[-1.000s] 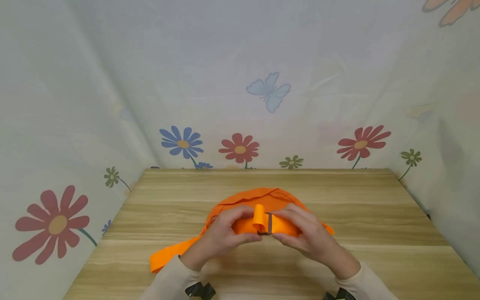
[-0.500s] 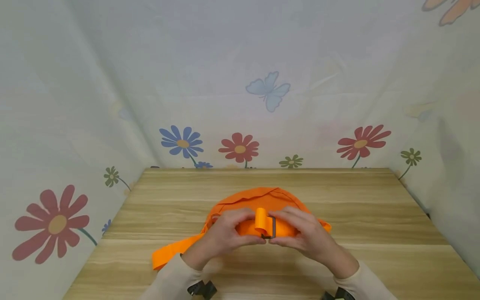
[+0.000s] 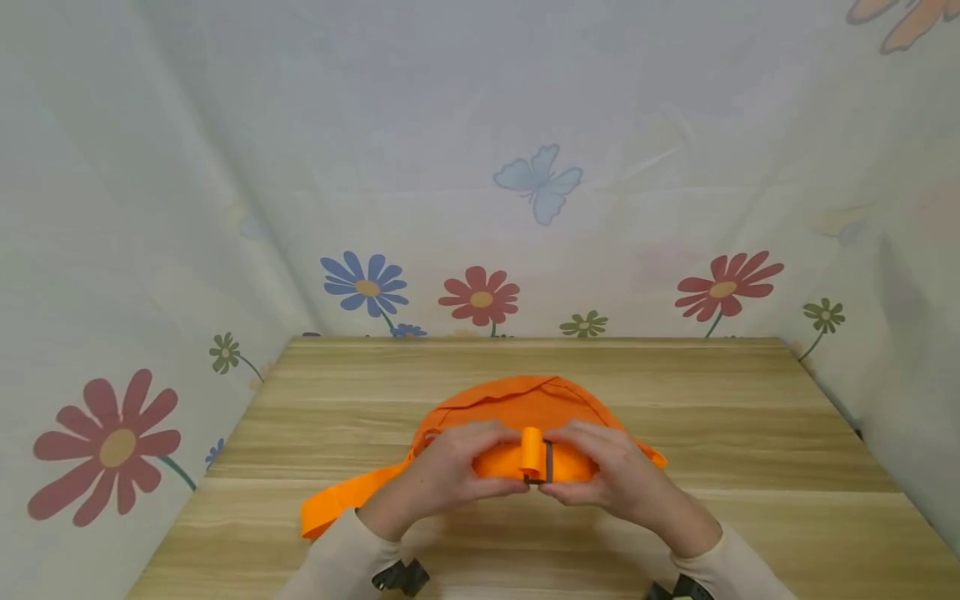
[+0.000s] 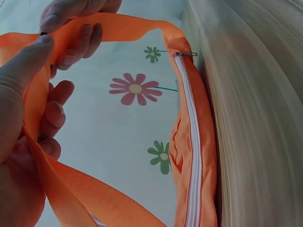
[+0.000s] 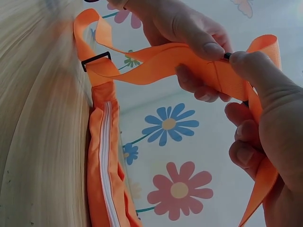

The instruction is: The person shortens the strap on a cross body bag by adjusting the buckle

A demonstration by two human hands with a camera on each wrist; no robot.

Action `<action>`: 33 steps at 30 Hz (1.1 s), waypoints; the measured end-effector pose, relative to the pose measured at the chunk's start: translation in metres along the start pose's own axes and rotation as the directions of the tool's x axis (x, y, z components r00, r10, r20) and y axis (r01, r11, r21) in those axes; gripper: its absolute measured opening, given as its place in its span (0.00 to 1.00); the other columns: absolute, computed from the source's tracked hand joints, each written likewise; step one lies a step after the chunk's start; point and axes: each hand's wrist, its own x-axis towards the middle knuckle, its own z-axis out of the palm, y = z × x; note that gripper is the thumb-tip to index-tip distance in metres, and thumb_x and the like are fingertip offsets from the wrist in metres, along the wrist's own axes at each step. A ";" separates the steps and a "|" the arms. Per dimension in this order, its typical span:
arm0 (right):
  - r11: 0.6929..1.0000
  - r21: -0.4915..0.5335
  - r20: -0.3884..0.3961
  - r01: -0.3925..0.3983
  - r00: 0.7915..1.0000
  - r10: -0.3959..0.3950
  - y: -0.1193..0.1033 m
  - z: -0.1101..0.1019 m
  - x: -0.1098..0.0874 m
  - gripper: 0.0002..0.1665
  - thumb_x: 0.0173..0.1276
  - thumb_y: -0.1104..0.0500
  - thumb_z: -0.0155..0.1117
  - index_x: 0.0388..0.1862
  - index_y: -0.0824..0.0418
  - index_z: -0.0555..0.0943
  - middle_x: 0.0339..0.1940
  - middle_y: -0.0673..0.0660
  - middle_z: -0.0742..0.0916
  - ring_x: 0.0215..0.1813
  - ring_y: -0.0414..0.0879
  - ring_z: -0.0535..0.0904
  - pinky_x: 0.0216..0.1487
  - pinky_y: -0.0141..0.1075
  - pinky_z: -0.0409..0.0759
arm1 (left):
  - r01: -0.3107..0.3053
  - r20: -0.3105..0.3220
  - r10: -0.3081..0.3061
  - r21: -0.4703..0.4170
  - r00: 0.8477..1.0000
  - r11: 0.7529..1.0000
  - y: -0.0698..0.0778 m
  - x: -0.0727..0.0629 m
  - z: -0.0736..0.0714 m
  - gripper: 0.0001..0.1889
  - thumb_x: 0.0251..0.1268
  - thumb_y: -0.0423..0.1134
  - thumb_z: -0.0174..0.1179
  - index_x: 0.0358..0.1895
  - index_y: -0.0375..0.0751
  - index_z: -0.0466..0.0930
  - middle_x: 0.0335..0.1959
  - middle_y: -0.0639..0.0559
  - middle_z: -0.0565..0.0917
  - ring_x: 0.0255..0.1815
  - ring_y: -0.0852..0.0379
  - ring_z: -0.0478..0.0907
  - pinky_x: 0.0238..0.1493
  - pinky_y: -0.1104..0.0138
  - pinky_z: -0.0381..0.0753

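An orange waist bag (image 3: 525,400) lies on the table, its white zipper (image 4: 189,127) showing in the left wrist view. The bag's orange strap is raised in front of it. My left hand (image 3: 448,468) grips the strap on the left of a dark slide buckle (image 3: 549,461), thumb below and fingers above. On the buckle's other side, my right hand (image 3: 611,468) pinches the strap, thumb tip right at the buckle's lower edge. A short strap loop (image 3: 532,451) stands up between the two hands.
More strap (image 3: 337,502) trails over the wooden table (image 3: 360,375) at left, beside the left forearm. A second dark slide buckle (image 5: 96,61) sits near one end of the bag. A flower-printed curtain (image 3: 420,167) encloses the table at the back and sides.
The buckle and strap loop have shifted slightly right and toward me. My thumbs have come closer together around the buckle. The bag on the table has stayed put.
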 end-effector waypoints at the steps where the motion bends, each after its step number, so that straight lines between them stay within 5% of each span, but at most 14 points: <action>1: 1.000 0.000 -0.002 0.002 1.000 -0.002 0.000 0.000 0.000 0.28 0.62 0.55 0.86 0.57 0.61 0.85 0.46 0.53 0.90 0.42 0.41 0.85 0.44 0.24 0.85 | 0.004 -0.005 -0.004 -0.002 1.000 1.000 0.000 0.000 0.000 0.27 0.56 0.41 0.84 0.59 0.41 0.85 0.50 0.52 0.91 0.45 0.57 0.86 0.49 0.70 0.88; 8: 1.000 -0.009 0.004 -0.010 1.000 0.010 0.000 0.001 -0.001 0.26 0.67 0.48 0.82 0.55 0.60 0.84 0.45 0.51 0.90 0.40 0.39 0.84 0.42 0.23 0.84 | -0.003 -0.028 0.004 0.027 1.000 1.000 -0.001 -0.003 -0.001 0.27 0.57 0.44 0.83 0.60 0.45 0.85 0.50 0.54 0.91 0.44 0.60 0.85 0.47 0.72 0.86; 33: 1.000 -0.021 0.010 -0.002 1.000 0.002 0.000 -0.003 -0.001 0.25 0.67 0.49 0.82 0.56 0.60 0.84 0.44 0.52 0.90 0.40 0.39 0.85 0.43 0.24 0.85 | 0.059 -0.030 -0.056 0.115 0.998 0.992 0.002 -0.013 -0.011 0.25 0.61 0.48 0.81 0.59 0.45 0.87 0.52 0.55 0.92 0.49 0.59 0.89 0.55 0.65 0.90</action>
